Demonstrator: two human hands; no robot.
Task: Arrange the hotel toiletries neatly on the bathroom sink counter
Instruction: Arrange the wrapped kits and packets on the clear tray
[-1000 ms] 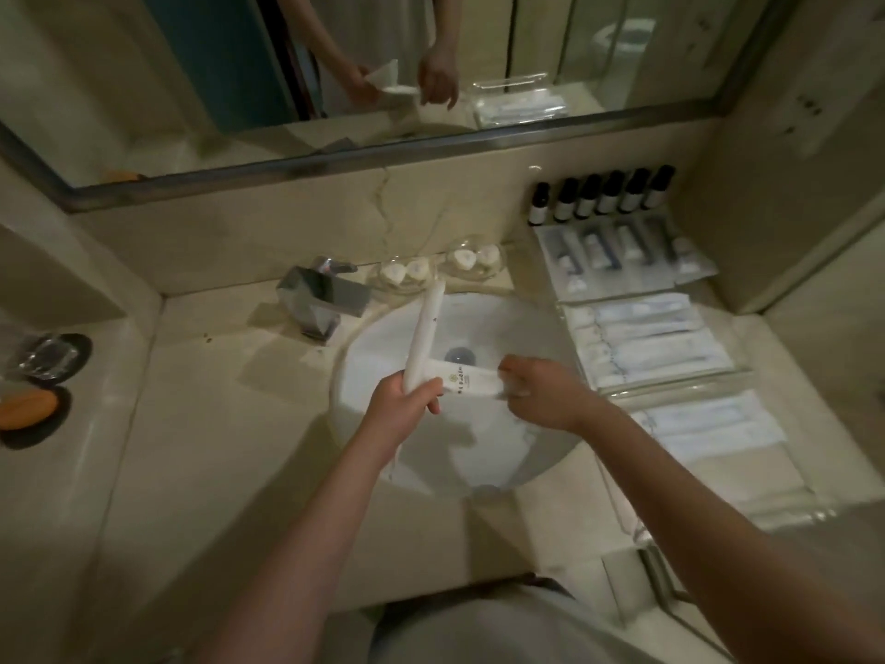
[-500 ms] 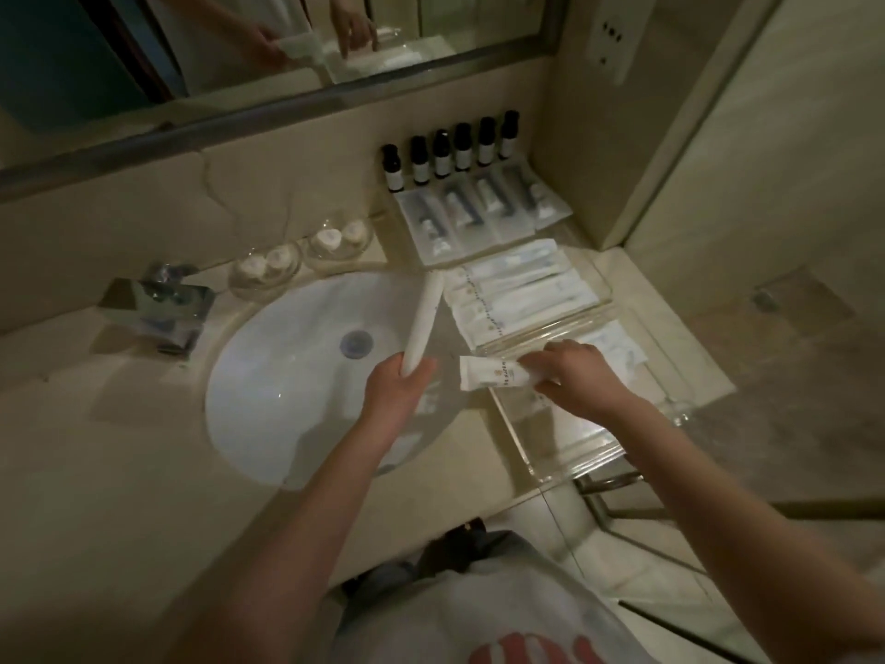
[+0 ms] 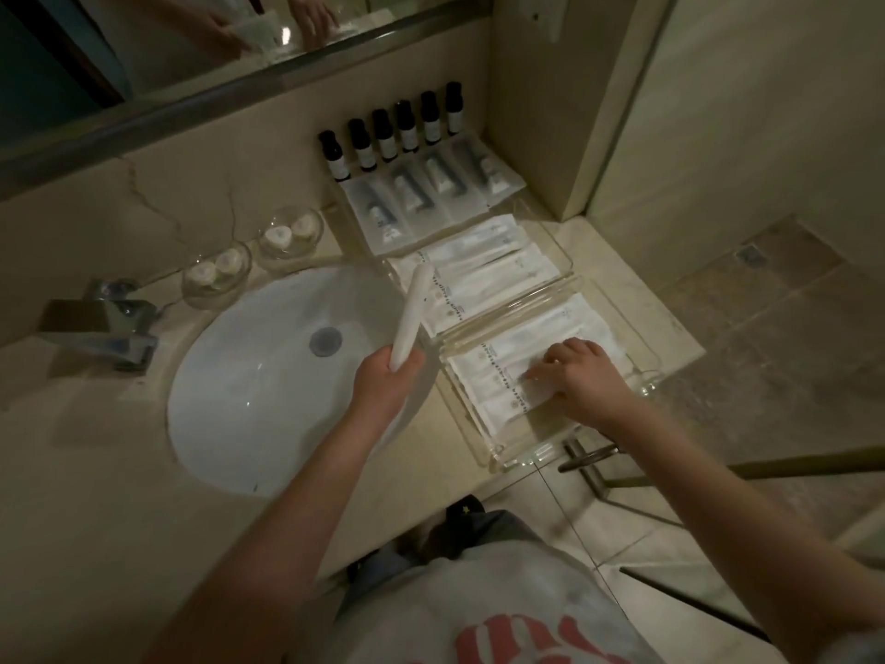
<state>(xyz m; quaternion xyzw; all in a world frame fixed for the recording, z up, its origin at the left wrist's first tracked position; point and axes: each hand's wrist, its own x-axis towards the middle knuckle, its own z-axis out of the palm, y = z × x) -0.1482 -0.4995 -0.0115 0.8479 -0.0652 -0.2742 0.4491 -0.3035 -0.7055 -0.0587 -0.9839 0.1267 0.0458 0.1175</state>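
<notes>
Packet point(image 3: 410, 323) near-upright, tip toward mirror point(image 3: 143, 50), base in left hand point(image 3: 385, 388) grip; right hand point(image 3: 582, 376) grip on tray packets point(image 3: 483, 376) unclear.

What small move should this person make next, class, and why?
Probably the right hand should lift off the packets lying flat in the near tray and take the long white packet that the left hand grips by one end.

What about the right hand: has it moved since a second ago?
Yes. From over the sink basin the right hand went rightward to the near clear tray, now touching the white packets there. The left hand holds a white tube.
</notes>
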